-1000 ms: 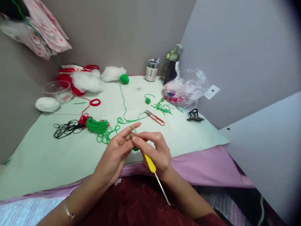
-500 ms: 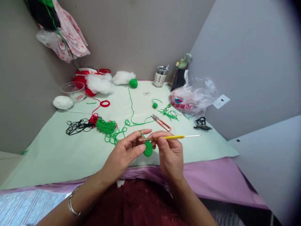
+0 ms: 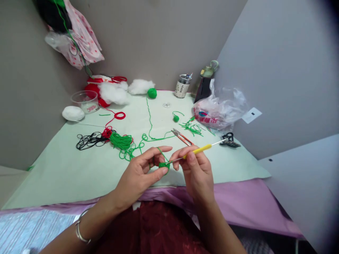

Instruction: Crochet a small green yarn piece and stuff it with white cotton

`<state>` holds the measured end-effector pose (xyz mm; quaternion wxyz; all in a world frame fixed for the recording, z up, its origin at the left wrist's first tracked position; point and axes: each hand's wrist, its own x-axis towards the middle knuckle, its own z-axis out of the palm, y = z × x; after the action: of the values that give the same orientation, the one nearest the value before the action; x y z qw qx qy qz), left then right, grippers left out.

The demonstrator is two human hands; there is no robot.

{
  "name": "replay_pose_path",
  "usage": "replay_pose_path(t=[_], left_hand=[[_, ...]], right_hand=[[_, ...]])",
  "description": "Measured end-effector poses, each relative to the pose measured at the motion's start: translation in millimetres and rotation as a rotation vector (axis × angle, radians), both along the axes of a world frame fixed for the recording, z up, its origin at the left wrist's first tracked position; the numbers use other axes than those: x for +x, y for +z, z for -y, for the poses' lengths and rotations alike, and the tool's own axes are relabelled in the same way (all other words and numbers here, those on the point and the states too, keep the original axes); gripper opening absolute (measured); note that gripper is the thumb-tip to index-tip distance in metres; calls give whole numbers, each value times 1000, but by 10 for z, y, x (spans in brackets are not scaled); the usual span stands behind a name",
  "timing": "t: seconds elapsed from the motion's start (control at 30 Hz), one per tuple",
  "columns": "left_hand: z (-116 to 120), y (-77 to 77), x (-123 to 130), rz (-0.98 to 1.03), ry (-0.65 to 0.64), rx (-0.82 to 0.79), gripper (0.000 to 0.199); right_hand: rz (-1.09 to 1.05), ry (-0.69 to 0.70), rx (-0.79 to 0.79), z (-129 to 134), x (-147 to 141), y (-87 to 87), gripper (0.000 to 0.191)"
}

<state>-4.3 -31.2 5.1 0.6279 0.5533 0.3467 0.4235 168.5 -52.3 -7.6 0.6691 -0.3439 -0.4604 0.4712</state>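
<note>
My left hand (image 3: 144, 169) pinches a small green crochet piece (image 3: 164, 165) between thumb and fingers, partly hidden by them. A strand of green yarn (image 3: 161, 151) runs over the raised index finger down to the piece. My right hand (image 3: 197, 167) grips a crochet hook (image 3: 202, 149) by its yellow handle. The hook's thin metal tip meets the top edge of the crochet piece, while its other end points up to the right. Just beyond the hands lie orange-handled thread snips (image 3: 182, 137), partly behind my right fingers.
A loose bundle of green yarn (image 3: 120, 140) lies left, beside black yarn (image 3: 91, 141) and a red ring (image 3: 120, 115). White stuffing (image 3: 113, 93) and a green ball (image 3: 152, 93) sit at the back. Right stand a pen jar (image 3: 182, 86), a plastic bag (image 3: 217, 109) and a black hair clip (image 3: 230, 140).
The right hand has moved slightly right and the hook has tilted, its far end higher. In my left fingers the crochet piece has turned and shows less of its face.
</note>
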Motion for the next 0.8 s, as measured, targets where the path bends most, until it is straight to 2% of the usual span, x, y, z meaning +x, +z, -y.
replay_pose_path(t=[0.33, 0.47, 0.63, 0.73, 0.8], left_hand=[[3, -2, -3, -46, 35, 82, 38], [9, -2, 0, -115, 83, 170, 35], [45, -23, 17, -221, 165, 273, 18], [60, -80, 9, -309, 204, 287, 26], [62, -129, -8, -424, 227, 374, 30]], right_hand=[[160, -35, 101, 52, 53, -30, 23], [291, -85, 149, 72, 59, -29, 22], [398, -105, 268, 90, 58, -26, 20], [429, -82, 319, 70, 88, -37, 19], [472, -61, 327, 55, 124, -47, 21]])
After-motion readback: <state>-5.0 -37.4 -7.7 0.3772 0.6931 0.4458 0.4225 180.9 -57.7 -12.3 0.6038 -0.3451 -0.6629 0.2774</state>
